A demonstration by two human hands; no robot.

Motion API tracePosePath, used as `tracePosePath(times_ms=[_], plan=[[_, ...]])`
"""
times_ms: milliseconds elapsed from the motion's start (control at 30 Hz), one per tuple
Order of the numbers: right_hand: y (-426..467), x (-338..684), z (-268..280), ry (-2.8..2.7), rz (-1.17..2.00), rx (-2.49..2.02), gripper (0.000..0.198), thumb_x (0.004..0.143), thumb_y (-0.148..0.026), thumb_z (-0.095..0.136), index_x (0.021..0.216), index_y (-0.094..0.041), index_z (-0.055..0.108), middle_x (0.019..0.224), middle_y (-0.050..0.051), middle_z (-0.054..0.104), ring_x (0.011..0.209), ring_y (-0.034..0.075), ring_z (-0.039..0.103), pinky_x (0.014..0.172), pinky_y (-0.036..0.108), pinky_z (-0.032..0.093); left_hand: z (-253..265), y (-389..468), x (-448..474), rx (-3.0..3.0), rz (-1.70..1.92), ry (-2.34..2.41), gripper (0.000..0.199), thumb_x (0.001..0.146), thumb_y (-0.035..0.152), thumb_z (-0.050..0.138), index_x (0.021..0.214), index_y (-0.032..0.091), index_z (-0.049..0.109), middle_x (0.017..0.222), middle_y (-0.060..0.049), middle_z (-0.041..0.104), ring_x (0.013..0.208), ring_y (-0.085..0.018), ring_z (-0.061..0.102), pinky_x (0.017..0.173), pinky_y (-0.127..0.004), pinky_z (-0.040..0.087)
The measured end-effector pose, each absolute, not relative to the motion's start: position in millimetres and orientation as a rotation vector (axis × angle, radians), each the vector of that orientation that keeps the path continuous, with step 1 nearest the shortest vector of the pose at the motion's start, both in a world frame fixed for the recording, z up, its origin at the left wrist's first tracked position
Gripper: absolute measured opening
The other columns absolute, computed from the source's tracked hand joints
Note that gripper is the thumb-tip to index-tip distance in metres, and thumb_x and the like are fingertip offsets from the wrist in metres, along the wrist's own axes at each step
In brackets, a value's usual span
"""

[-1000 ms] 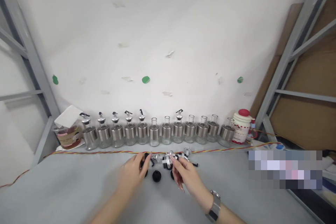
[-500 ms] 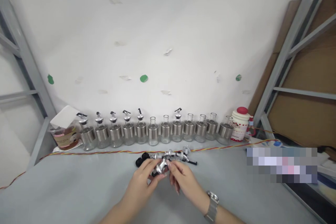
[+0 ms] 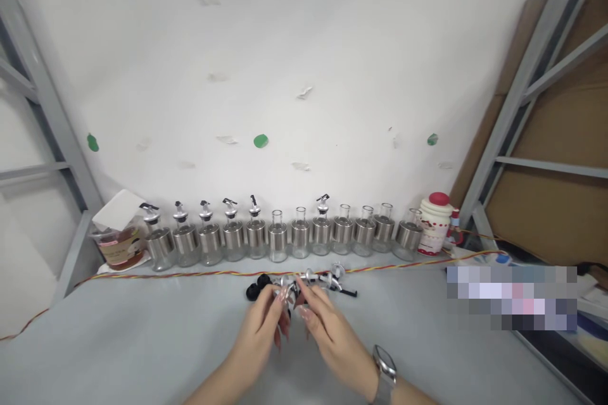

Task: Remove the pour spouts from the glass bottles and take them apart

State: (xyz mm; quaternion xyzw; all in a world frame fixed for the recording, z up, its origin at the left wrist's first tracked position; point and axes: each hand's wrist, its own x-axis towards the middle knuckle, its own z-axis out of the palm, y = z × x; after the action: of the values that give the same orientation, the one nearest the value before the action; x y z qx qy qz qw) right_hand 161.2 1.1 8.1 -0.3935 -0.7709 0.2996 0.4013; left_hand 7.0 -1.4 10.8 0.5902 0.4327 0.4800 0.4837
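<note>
My left hand (image 3: 260, 326) is closed, thumb and fingers pinching a silver-and-black bottle pourer (image 3: 291, 291) mostly covered by the fingers. From the other side, my right hand (image 3: 330, 334), with a watch on its wrist, has its fingers curled at the same pourer. The exact contact there is hidden. Just beyond the fingertips lie several more silver pourers (image 3: 329, 279) with black flip levers. Black round stoppers (image 3: 253, 292) rest beside my left fingers.
Along the wall stands a row of glass bottles with steel bands (image 3: 234, 234), some topped with pourers, others bare-necked. A twisted red-yellow wire (image 3: 190, 274) runs in front. A tub (image 3: 120, 248) stands left, a red-topped white jar (image 3: 434, 228) right. Metal frame posts flank the table.
My left hand has turned, and the pourer, plainly visible before, is now largely covered by fingers. My right hand's index finger has moved forward over it. Bottles stay put.
</note>
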Motion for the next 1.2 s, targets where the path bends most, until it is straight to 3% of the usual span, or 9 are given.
tracePosePath(times_ms=[133,333,500,633,767,967,1200], plan=[[-2,156,-1,-1.904,0.718,-1.079,0.039,0.089,-0.036,0.032,0.127,-0.025,0.037,0.111,0.008,0.052,0.1,0.019,0.049,0.085,0.031,0.04,1,-4,16,1.319,1.077,0.973,0.033,0.08,0.05,0.04,0.08,0.018,0.046,0.055,0.005,0.049,0.044,-0.009,0.05,0.038,-0.019,0.039],[3,155,-3,-1.888,0.661,-1.101,0.028,0.091,-0.034,0.03,0.102,-0.021,0.052,0.093,0.005,0.06,0.086,0.017,0.055,0.076,0.028,0.042,-7,5,23,0.933,0.904,0.949,0.049,0.063,0.062,0.052,0.082,0.017,0.048,0.05,0.003,0.055,0.039,-0.014,0.054,0.033,-0.021,0.037],[6,156,-5,-2.069,0.445,-1.125,0.025,0.089,-0.031,0.035,0.103,-0.021,0.054,0.091,0.006,0.06,0.085,0.019,0.055,0.073,0.028,0.042,4,5,21,0.666,0.796,0.948,0.054,0.063,0.069,0.041,0.054,0.016,0.044,0.039,0.007,0.041,0.026,-0.006,0.039,0.028,-0.018,0.026],[7,157,-3,-2.152,0.375,-1.095,0.025,0.089,-0.029,0.036,0.104,-0.022,0.055,0.088,0.005,0.061,0.083,0.019,0.055,0.071,0.027,0.042,10,3,18,0.61,0.77,0.989,0.056,0.063,0.071,0.039,0.051,0.016,0.043,0.037,0.009,0.036,0.023,-0.003,0.03,0.028,-0.017,0.019],[7,159,0,-2.165,0.368,-1.096,0.024,0.089,-0.03,0.037,0.105,-0.022,0.054,0.09,0.005,0.06,0.083,0.017,0.055,0.072,0.026,0.041,2,4,21,0.757,0.852,1.04,0.056,0.064,0.071,0.039,0.051,0.017,0.044,0.032,0.008,0.036,0.021,-0.004,0.029,0.026,-0.017,0.016],[8,156,-6,-2.087,0.476,-1.17,0.034,0.092,-0.031,0.027,0.07,-0.019,0.05,0.068,0.001,0.054,0.063,0.013,0.051,0.059,0.022,0.038,-2,-3,28,0.932,1.049,1.028,0.05,0.061,0.066,0.05,0.074,0.018,0.047,0.032,0.011,0.037,0.022,-0.004,0.025,0.026,-0.017,0.02],[13,161,-8,-2.075,0.455,-1.148,0.03,0.092,-0.03,0.028,0.072,-0.019,0.047,0.068,-0.001,0.053,0.063,0.012,0.05,0.059,0.021,0.037,-7,-1,22,1.209,0.984,1.003,0.041,0.07,0.058,0.046,0.075,0.017,0.044,0.044,0.008,0.045,0.029,-0.005,0.039,0.028,-0.016,0.03]])
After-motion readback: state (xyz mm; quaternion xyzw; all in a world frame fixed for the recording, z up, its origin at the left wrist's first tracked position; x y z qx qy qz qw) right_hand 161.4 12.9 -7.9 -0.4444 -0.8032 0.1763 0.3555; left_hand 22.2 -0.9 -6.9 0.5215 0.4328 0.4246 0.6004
